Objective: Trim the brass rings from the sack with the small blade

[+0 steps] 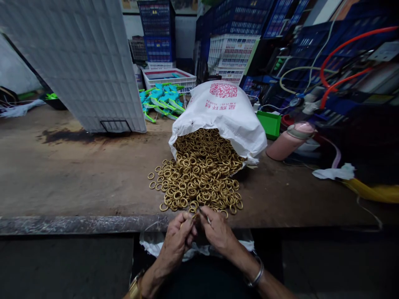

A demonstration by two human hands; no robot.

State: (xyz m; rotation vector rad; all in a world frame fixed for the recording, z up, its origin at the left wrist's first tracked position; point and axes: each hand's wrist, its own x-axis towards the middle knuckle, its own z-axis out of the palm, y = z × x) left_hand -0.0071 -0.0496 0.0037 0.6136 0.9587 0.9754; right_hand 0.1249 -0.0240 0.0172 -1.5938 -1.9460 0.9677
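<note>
At the table's front edge my left hand is closed, pinching a brass-coloured ring between thumb and fingers. Close beside it, my right hand is also closed, its fingertips meeting near that ring. Something small and dark shows at the right fingertips, too small to name. Just beyond both hands lies a heap of brass-coloured rings, spilling from the mouth of a white woven sack with red print. Below the hands, a whitish plastic sheet or bag hangs under the table edge.
A tall pale ribbed panel stands on the table at left. Turquoise and green plastic pieces lie behind, before a white crate. A pink bottle and a green tray are at right. Blue crates are stacked behind.
</note>
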